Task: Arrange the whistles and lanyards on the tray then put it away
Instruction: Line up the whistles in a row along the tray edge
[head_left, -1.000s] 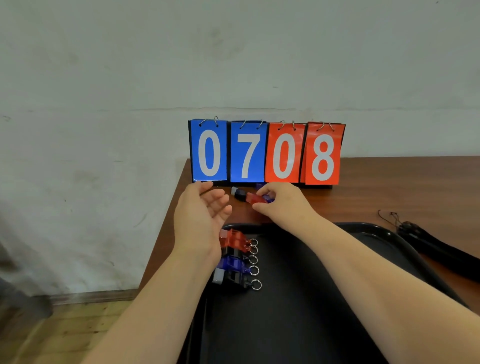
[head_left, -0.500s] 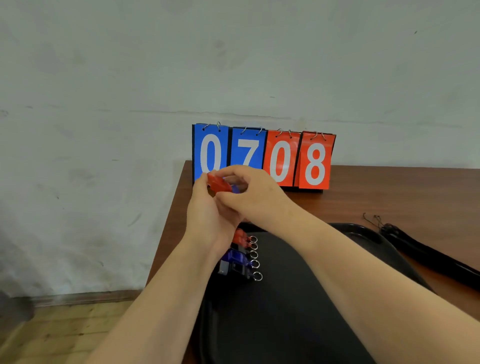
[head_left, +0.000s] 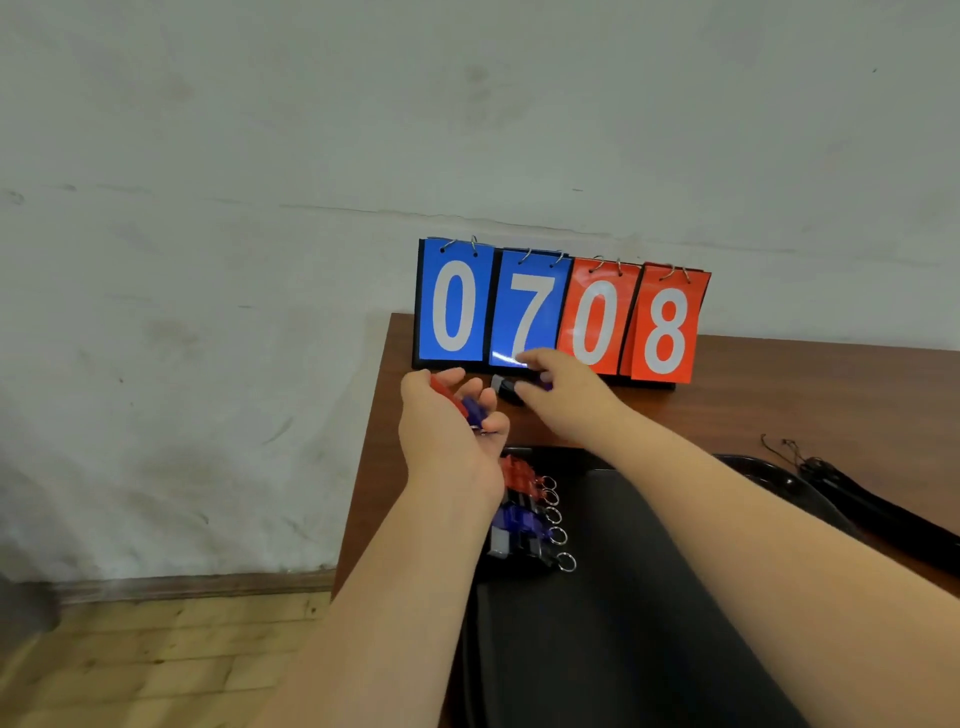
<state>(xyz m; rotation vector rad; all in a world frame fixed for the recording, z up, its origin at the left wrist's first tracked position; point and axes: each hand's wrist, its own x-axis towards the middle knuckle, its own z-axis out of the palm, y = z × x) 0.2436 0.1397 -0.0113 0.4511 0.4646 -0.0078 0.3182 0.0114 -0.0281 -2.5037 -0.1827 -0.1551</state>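
Observation:
My left hand (head_left: 447, 431) is held palm up above the table's left end, its fingers curled round a red whistle (head_left: 441, 391) and a blue whistle (head_left: 474, 409). My right hand (head_left: 563, 395) reaches to the foot of the scoreboard and pinches a purple whistle (head_left: 543, 385). A black whistle with a white tip (head_left: 503, 387) lies on the table right beside it. A row of several red, blue and black whistles (head_left: 522, 512) with key rings lies along the left side of the black tray (head_left: 597, 649). Black lanyards (head_left: 852, 499) lie on the table to the right of the tray.
A flip scoreboard (head_left: 561, 312) reading 0708 stands at the back of the brown table (head_left: 779, 395), against a pale wall. The table's left edge drops to a wooden floor (head_left: 156, 665).
My right hand left the red whistle in my left palm and moved back to the whistles by the scoreboard. My left hand stayed raised, now holding red and blue whistles.

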